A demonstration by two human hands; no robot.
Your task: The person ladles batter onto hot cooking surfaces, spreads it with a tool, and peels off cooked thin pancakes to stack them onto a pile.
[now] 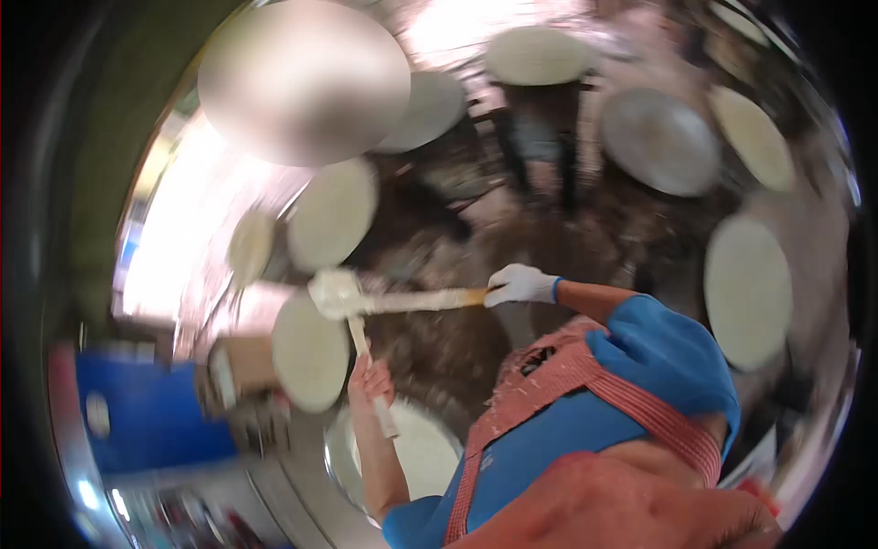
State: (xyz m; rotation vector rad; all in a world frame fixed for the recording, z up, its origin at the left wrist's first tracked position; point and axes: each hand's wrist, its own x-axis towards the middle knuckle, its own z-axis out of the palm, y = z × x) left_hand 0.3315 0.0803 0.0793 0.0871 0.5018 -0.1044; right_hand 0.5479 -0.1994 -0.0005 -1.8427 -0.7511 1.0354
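My right hand (521,284), in a white glove, is closed around the handle of a batter-coated ladle (421,300). The ladle's pale, thickly coated head is at the left, over or beside a round pale disc (311,352). My bare left hand (373,380) grips a pale flat stick (387,423), whose upper end meets the underside of the ladle head. Below my left forearm stands a large metal bowl (331,457) of creamy white batter. Motion blur hides fine detail.
Several round griddles or pale discs ring the work area, including a pale one (334,212), a grey metallic one (660,142) and another pale one (748,293). A blurred whitish round shape (302,82) is upper left. A blue panel (151,412) and cardboard box (249,366) stand left.
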